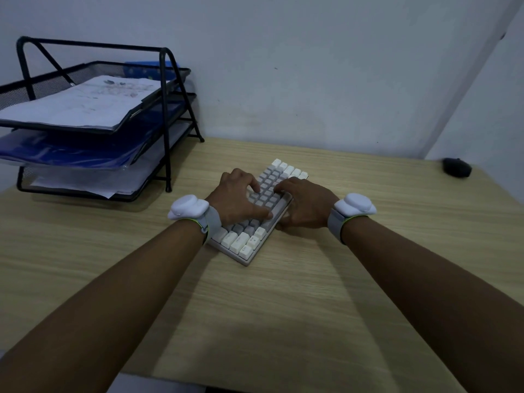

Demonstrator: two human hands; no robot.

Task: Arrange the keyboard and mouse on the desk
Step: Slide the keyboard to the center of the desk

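A small white-and-grey keyboard [269, 188] lies skewed on the light wooden desk [283, 307], its long axis running from near left to far right. My left hand [238, 198] rests on its keys with the thumb along the middle rows. My right hand [304, 202] grips its right long edge, fingers over the keys and thumb at the side. A black mouse [457, 167] sits apart at the desk's far right edge, near the wall corner. Both wrists carry white trackers on grey straps.
A black mesh three-tier paper tray [93, 123] with papers and blue folders stands at the back left of the desk. White walls close off the back and right. The desk's near edge [198, 380] shows at the bottom.
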